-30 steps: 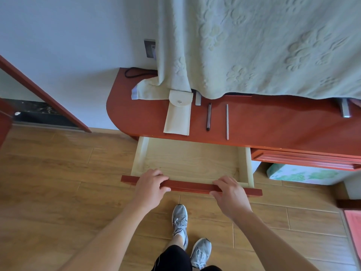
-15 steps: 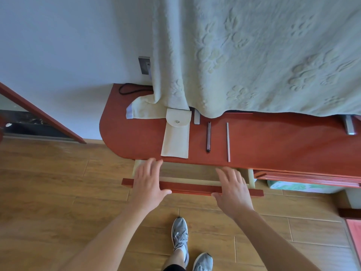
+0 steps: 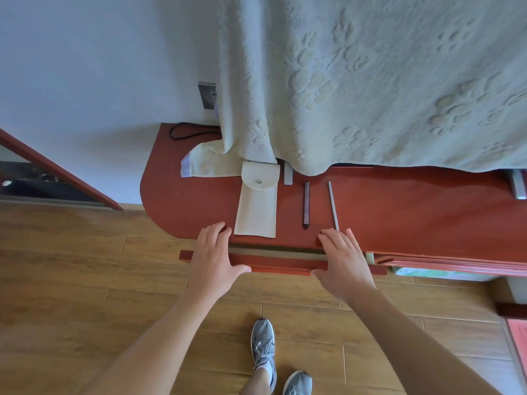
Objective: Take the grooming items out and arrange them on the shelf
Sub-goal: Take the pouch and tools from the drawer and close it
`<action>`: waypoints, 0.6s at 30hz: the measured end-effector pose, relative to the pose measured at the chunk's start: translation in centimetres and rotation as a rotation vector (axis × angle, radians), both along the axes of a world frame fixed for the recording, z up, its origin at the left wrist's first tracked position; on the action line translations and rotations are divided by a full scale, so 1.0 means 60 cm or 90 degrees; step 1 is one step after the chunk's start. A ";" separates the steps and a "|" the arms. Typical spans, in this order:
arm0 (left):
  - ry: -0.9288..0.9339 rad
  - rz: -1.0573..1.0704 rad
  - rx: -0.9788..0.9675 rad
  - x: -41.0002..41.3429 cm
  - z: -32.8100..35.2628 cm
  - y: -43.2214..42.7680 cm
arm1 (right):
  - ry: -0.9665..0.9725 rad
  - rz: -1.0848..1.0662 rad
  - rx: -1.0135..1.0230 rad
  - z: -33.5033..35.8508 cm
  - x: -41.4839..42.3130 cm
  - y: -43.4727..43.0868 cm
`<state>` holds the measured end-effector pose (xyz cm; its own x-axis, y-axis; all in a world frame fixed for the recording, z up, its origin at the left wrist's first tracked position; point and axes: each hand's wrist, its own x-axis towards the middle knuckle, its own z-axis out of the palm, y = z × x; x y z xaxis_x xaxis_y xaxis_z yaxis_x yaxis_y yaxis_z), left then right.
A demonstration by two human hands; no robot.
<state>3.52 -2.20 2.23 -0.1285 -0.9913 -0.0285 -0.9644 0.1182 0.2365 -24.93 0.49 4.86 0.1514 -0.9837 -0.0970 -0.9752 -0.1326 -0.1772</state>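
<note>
You have a cream snap-flap pouch [image 3: 256,208] lying flat and closed on the red shelf [image 3: 405,206], dark slim stick [image 3: 306,203] just beside it, thin silver rod [image 3: 333,205] next along, all roughly parallel, none touching.

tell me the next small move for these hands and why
Probably press the drawer front fully shut: the left hand and right hand lie flat against it, a narrow gap shows under the shelf, and the pouch, dark tool and metal rod lie on top.

Glossy red wood shelf [image 3: 399,201], matt cream cloth pouch [image 3: 256,209] (snap-buttoned), slim metal rod [image 3: 333,205], embossed blanket [image 3: 370,81]
</note>
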 end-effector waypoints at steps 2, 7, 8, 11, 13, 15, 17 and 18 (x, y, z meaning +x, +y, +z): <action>0.011 0.012 -0.043 -0.001 -0.007 -0.013 | -0.037 -0.015 -0.050 -0.013 -0.001 -0.008; 0.027 0.000 -0.140 0.003 -0.016 -0.045 | -0.084 -0.042 -0.147 -0.036 0.005 -0.024; 0.030 -0.011 -0.159 0.004 -0.019 -0.050 | -0.089 -0.045 -0.164 -0.040 0.005 -0.026; 0.035 -0.028 -0.192 0.007 -0.029 -0.060 | -0.099 -0.051 -0.200 -0.052 0.008 -0.030; 0.036 -0.029 -0.198 0.007 -0.035 -0.063 | -0.100 -0.055 -0.216 -0.060 0.008 -0.032; 0.035 -0.032 -0.197 0.007 -0.038 -0.065 | -0.098 -0.059 -0.225 -0.065 0.008 -0.032; 0.033 -0.034 -0.191 0.008 -0.039 -0.065 | -0.096 -0.068 -0.228 -0.066 0.011 -0.031; 0.032 -0.033 -0.187 0.008 -0.038 -0.065 | -0.097 -0.072 -0.228 -0.065 0.013 -0.030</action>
